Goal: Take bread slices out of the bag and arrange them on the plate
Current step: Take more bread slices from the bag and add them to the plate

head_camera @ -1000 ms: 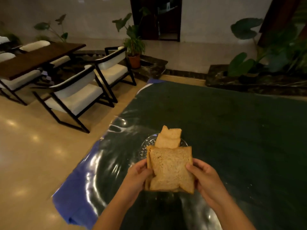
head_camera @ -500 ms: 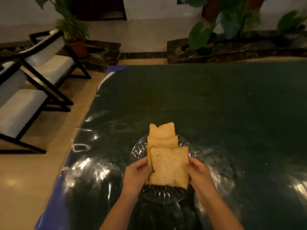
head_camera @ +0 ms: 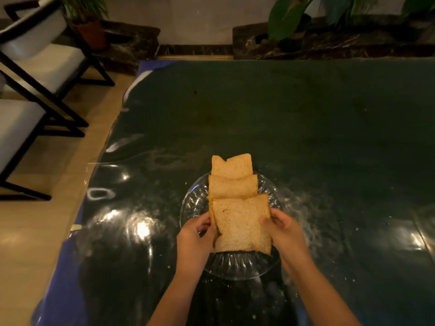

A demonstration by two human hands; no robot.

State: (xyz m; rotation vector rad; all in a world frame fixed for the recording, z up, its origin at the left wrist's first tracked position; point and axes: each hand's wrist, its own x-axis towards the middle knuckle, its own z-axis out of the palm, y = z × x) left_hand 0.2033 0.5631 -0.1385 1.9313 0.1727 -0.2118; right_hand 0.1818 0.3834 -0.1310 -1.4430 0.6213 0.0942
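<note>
My left hand (head_camera: 196, 234) and right hand (head_camera: 281, 228), each pinching the nearest bread slice (head_camera: 242, 225), have lowered it onto the glass plate (head_camera: 235, 267), overlapping two slices beyond: release is due.

Bread slices (head_camera: 235, 184) overlapping in row on plate (head_camera: 240, 267), plate on table (head_camera: 306, 125); chairs (head_camera: 35, 67) left.

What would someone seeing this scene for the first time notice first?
Most likely the bread slices, held at both edges by the left hand and right hand over a clear glass plate near the front of the dark table. Two more slices overlap in a row at the plate's far side. White chairs stand on the left.
</note>
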